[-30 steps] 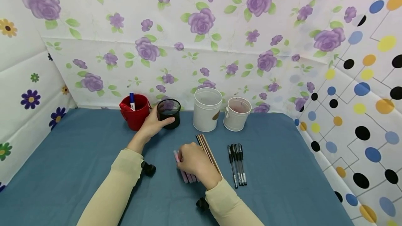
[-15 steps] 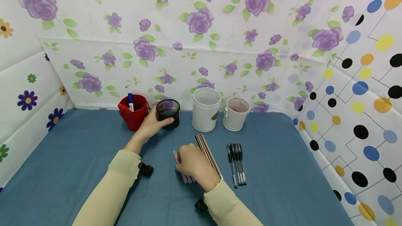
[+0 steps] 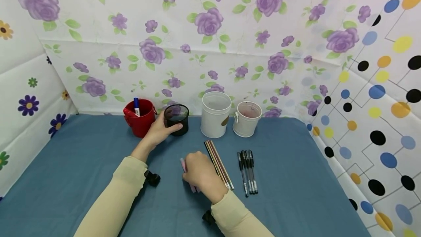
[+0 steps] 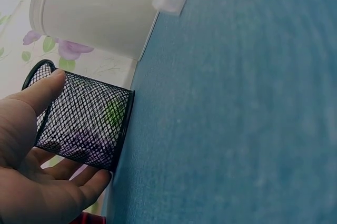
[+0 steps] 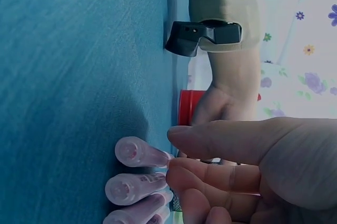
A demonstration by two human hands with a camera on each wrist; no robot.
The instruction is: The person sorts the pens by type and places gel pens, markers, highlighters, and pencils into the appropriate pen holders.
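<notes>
My left hand (image 3: 157, 131) grips a black mesh pen cup (image 3: 182, 119), which stands on the blue cloth. In the left wrist view the thumb (image 4: 45, 91) lies along one side of the cup and the fingers reach round the other. My right hand (image 3: 201, 171) is low over several pink pens lying side by side (image 5: 138, 188), hiding most of them in the head view. In the right wrist view the index fingertip is right at the end of the outermost pen. The thumb (image 5: 210, 139) stands apart from that fingertip, with a gap between.
A red bucket (image 3: 139, 129) holding a blue-capped marker (image 3: 136, 107) stands left of the mesh cup. To its right are a tall white bucket (image 3: 213, 123) and a smaller white bucket (image 3: 245, 127). Several pencils (image 3: 217, 162) and several black pens (image 3: 249, 175) lie right of my right hand.
My right hand has shifted slightly left over the pink pens, uncovering the near ends of the pencils. The left hand keeps its hold on the mesh cup.
</notes>
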